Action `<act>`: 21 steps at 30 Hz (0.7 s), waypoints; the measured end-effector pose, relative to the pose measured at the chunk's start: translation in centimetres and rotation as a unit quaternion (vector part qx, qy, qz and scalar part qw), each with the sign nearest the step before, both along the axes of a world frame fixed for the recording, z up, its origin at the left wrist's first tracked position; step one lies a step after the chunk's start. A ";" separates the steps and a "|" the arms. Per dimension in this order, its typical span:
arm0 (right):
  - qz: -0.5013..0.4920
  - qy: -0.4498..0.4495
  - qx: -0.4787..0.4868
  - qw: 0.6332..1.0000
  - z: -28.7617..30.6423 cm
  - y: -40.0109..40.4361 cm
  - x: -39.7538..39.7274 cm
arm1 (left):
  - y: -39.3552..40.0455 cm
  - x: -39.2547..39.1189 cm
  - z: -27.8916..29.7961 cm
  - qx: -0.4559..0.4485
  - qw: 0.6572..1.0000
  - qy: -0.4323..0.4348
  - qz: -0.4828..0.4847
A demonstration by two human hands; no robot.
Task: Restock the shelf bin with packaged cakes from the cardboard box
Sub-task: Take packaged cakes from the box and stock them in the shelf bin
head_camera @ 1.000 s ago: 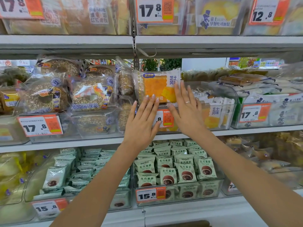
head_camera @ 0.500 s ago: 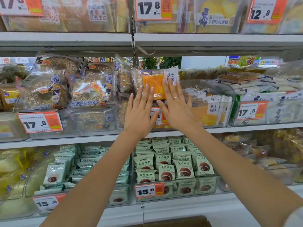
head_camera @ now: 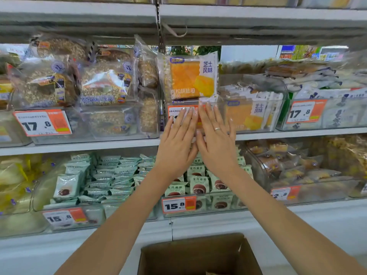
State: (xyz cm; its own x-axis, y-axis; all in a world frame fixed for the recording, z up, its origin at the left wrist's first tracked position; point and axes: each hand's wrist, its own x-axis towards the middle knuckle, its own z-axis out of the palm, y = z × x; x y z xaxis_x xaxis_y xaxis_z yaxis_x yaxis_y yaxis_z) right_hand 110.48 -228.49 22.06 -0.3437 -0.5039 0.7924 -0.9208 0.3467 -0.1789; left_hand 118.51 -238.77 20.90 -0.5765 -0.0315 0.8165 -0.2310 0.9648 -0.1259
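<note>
While cake pack (head_camera: 188,78) stands upright, both flat hands, left hand (head_camera: 176,144) and right hand (head_camera: 215,143), touch bin front (head_camera: 248,116).

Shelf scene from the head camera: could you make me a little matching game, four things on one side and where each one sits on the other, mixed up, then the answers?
Things:
1. cake pack
2. cardboard box
3. ring
4. 15.8 tag

Places:
A. bottom of the view, on the floor side, open
B. on a finger of the right hand
C. upright at the front of the clear bin, above both hands
D. on the front of the lower bin of green packets

Pairs: 1-C, 2-A, 3-B, 4-D

The left hand lies flat beside the right, holding nothing.
</note>
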 end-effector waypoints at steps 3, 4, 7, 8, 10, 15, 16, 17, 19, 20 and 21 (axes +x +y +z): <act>0.030 -0.051 -0.012 0.998 -5.1 1.7 1.3 | 1.6 0.9 -5.0 0.026 0.998 -0.010 -0.049; 0.045 -0.072 -0.008 0.996 -7.6 2.5 2.2 | 2.3 1.4 -7.3 0.034 0.997 -0.028 -0.063; 0.048 -0.158 0.037 0.985 -16.8 4.9 5.1 | 4.2 3.2 -15.8 0.082 0.986 -0.122 -0.075; 0.040 -0.194 0.064 0.978 -19.8 5.7 5.9 | 4.8 3.9 -18.6 0.109 0.978 -0.162 -0.072; 0.025 -0.268 0.166 0.949 -25.4 7.3 7.2 | 6.1 5.4 -23.9 0.171 0.946 -0.271 -0.053; -0.005 -0.375 0.451 0.810 -36.0 10.0 8.2 | 7.9 9.5 -35.4 0.362 0.794 -0.486 0.045; -0.007 -0.416 0.493 0.764 -38.0 10.2 8.3 | 7.8 10.3 -37.3 0.407 0.762 -0.500 0.064; -0.007 -0.453 0.528 0.719 -39.7 10.2 8.5 | 7.6 11.0 -39.0 0.442 0.728 -0.517 0.082; 0.008 -0.501 0.585 0.638 -42.5 9.7 8.8 | 7.3 12.0 -41.7 0.487 0.663 -0.559 0.101; 0.020 -0.506 0.610 0.610 -43.7 9.1 8.9 | 7.0 12.3 -42.8 0.504 0.639 -0.571 0.107; 0.025 -0.502 0.633 0.589 -44.5 8.3 8.9 | 6.9 12.5 -43.6 0.525 0.617 -0.576 0.111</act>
